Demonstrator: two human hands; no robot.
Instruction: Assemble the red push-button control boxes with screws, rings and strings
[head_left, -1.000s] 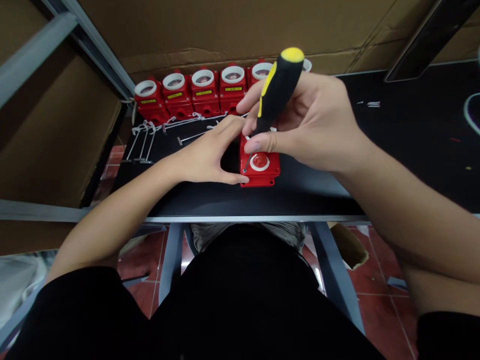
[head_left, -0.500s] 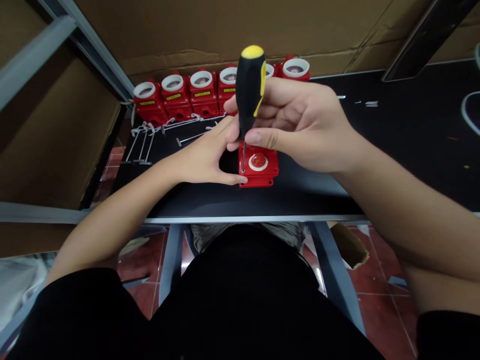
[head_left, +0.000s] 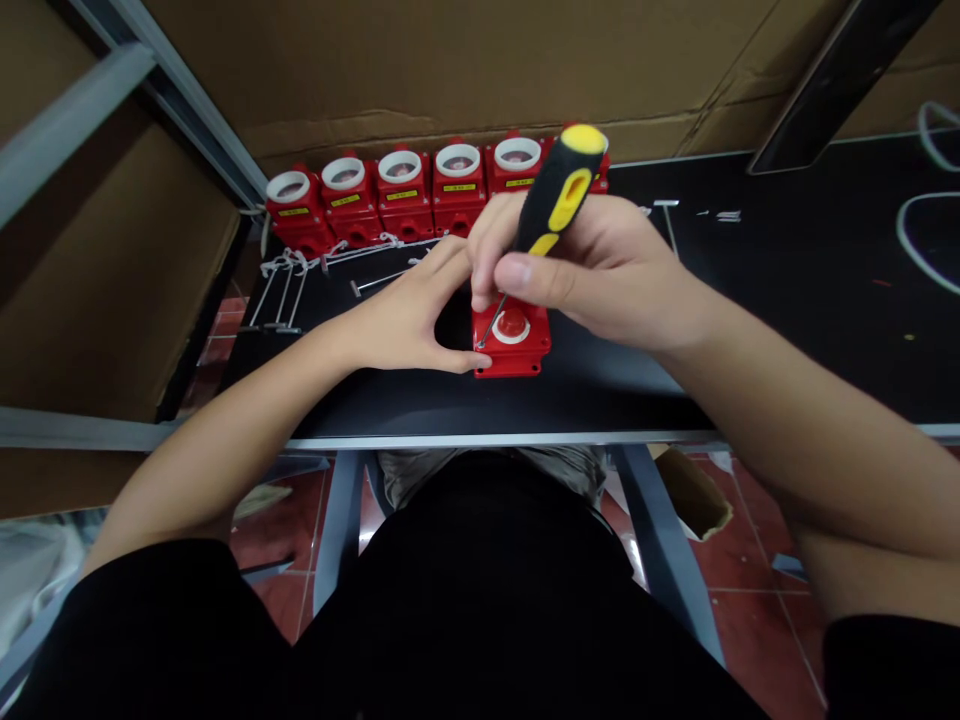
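red box (head_left: 517, 352), one, on the black table (head_left: 420, 405) near its front, lying between the two hands; on its top, one red dome (head_left: 513, 322) in one white ring (head_left: 508, 340).

labels: five yellow labels (head_left: 459, 187) in view, one each on five of the boxes behind (dark printing, too small to read).

screwdriver, one (head_left: 553, 205), black and yellow, handle tilted up and to the right, shaft tip at the screw (head_left: 481, 345) in the near left corner of the box top.

right hand (head_left: 607, 270), pinching the screwdriver between thumb and fingers, low on the handle.

left hand (head_left: 405, 315), thumb spread well away from the fingers, thumb tip at the box's near left corner; fingertips partly hidden, so whether they press the far side cannot be told.

red boxes with white rims, six in view (head_left: 409, 215), a row along the back by the cardboard (head_left: 480, 60); the sixth partly hidden behind the screwdriver.

metal t-shaped rods: three side by side at far left (head_left: 298, 300), one by the left hand (head_left: 382, 280), one beyond the right hand (head_left: 666, 204); white cords (head_left: 390, 241) before the row.

white cable, at far right (head_left: 900, 228).

edges: pale front edge (head_left: 480, 439), with a strip of black surface between it and the box; broader black surface right of the right forearm.
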